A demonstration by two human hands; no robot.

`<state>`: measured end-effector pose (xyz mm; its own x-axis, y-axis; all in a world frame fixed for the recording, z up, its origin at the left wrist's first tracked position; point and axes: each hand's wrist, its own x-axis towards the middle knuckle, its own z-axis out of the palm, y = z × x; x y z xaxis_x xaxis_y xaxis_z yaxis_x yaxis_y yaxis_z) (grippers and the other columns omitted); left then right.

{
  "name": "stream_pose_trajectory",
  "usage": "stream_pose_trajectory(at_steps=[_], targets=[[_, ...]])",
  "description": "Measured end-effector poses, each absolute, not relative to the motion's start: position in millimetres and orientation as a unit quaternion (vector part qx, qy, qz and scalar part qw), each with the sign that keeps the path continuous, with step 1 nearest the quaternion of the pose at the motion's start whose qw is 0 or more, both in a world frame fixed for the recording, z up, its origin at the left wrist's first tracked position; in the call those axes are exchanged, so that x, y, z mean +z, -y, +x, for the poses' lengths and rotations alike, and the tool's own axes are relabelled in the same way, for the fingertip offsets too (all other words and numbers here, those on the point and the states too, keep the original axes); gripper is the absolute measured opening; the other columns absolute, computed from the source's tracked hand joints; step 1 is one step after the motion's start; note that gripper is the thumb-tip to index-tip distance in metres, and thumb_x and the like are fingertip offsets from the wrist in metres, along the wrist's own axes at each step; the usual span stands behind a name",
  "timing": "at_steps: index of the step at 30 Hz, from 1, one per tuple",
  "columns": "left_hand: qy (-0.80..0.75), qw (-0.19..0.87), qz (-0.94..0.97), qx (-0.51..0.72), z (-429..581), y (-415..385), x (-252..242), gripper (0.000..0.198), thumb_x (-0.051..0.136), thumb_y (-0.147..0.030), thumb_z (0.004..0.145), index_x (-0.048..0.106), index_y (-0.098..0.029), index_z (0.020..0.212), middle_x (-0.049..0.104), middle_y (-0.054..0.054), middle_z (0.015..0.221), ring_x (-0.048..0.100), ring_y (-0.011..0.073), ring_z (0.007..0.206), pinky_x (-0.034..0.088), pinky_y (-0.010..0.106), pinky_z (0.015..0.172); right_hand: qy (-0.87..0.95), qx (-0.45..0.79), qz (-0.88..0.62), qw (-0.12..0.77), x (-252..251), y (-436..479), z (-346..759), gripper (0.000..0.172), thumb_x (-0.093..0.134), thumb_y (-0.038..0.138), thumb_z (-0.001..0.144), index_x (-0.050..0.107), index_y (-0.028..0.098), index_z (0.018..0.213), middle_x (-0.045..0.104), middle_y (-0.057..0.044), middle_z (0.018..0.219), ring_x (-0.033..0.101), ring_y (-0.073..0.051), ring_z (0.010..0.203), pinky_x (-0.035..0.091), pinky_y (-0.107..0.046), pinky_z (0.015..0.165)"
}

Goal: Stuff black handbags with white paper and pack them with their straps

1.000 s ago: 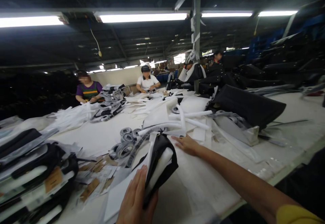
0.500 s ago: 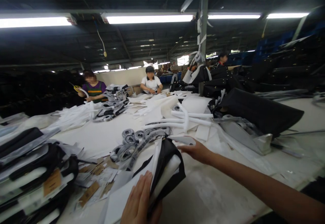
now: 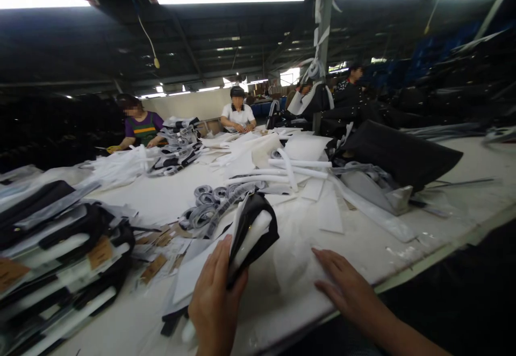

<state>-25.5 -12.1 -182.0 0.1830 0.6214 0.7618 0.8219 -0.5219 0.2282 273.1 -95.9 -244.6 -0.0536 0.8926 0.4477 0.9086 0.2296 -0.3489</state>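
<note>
My left hand [image 3: 215, 291] is closed around a folded black fabric piece [image 3: 271, 232], which looks like part of a bag. A white padded roll [image 3: 253, 235] shows inside its fold, and a flat white sheet [image 3: 193, 278] lies along its left side. My right hand [image 3: 349, 289] is low over the table's near side, thumb and fingers apart, holding nothing. Close to its fingertips is a thin translucent sheet [image 3: 296, 262]; I cannot tell whether they touch.
Coiled grey strips [image 3: 203, 213] lie beyond the black piece. Packed black bags [image 3: 60, 270] with brown tags are piled at left. White foam tubes [image 3: 288, 168] and a large black panel [image 3: 397, 154] lie farther back. A person in white [image 3: 237, 114] and one in purple [image 3: 141, 125] sit across the table.
My right hand has come away from the far end of the black piece and moved toward the near table edge. The black piece, in my left hand, now stands more upright.
</note>
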Motion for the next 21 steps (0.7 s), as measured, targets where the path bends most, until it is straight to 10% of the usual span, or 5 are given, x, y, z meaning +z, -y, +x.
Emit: stream_pose_trajectory(at_steps=[4, 13, 21], targets=[[0.479, 0.114, -0.76, -0.425, -23.7, 12.1, -180.2, 0.071, 0.066, -0.023, 0.09, 0.033, -0.03, 0.152, 0.06, 0.006, 0.138, 0.062, 0.0266, 0.121, 0.051, 0.036, 0.101, 0.719, 0.073, -0.638, 0.268, -231.8, 90.1, 275.5, 0.028, 0.053, 0.023, 0.094, 0.071, 0.018, 0.115, 0.071, -0.013, 0.105, 0.065, -0.029, 0.101, 0.054, -0.046, 0.09], [0.485, 0.114, -0.75, -0.435, -20.9, 13.9, -176.0, 0.07, 0.069, -0.024, 0.088, 0.037, -0.03, 0.151, 0.063, 0.006, 0.135, 0.063, 0.0261, 0.119, 0.052, 0.035, 0.099, 0.562, 0.557, -0.557, 0.254, -167.2, 123.9, 260.3, 0.031, 0.066, 0.04, 0.085, 0.073, 0.021, 0.108, 0.071, -0.001, 0.082, 0.055, -0.009, 0.05, 0.038, -0.02, 0.047], [0.488, 0.111, -0.757, -0.42, -22.4, 12.8, -177.0, 0.072, 0.071, -0.025, 0.087, 0.038, -0.03, 0.15, 0.062, 0.007, 0.136, 0.063, 0.0265, 0.119, 0.052, 0.035, 0.099, 0.582, 0.482, -0.57, 0.323, -166.8, 76.7, 282.8, 0.048, 0.057, 0.064, 0.086, 0.067, 0.016, 0.09, 0.07, -0.004, 0.08, 0.063, -0.014, 0.064, 0.048, -0.024, 0.059]])
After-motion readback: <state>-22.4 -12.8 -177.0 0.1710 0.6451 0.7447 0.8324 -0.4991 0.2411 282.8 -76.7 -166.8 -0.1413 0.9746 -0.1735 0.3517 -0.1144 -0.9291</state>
